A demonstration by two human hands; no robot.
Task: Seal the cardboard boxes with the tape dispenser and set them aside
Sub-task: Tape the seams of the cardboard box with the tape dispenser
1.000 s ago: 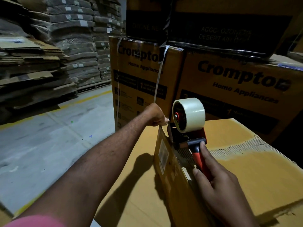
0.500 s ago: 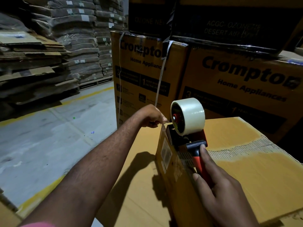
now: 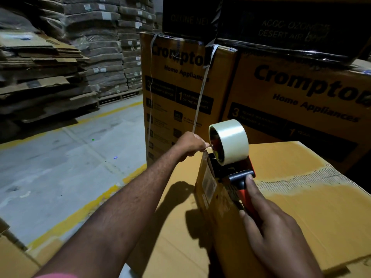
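Observation:
A brown cardboard box (image 3: 301,207) lies in front of me, one flap (image 3: 212,189) standing upright along its left side. A red and black tape dispenser (image 3: 234,173) with a roll of clear tape (image 3: 228,141) sits on the flap's far top corner. My right hand (image 3: 275,227) grips its red handle. My left hand (image 3: 190,146) reaches to the far end of the flap and pinches the tape end beside the roll.
Tall yellow printed boxes (image 3: 291,93) stand right behind, with dark boxes (image 3: 281,21) on top and white straps hanging down. Flattened cardboard stacks (image 3: 40,73) and wrapped pallets (image 3: 104,47) line the left. Grey floor (image 3: 60,161) with yellow lines lies at left.
The view has shifted slightly. Both hands and the dispenser keep nearly the same place at the flap's far corner.

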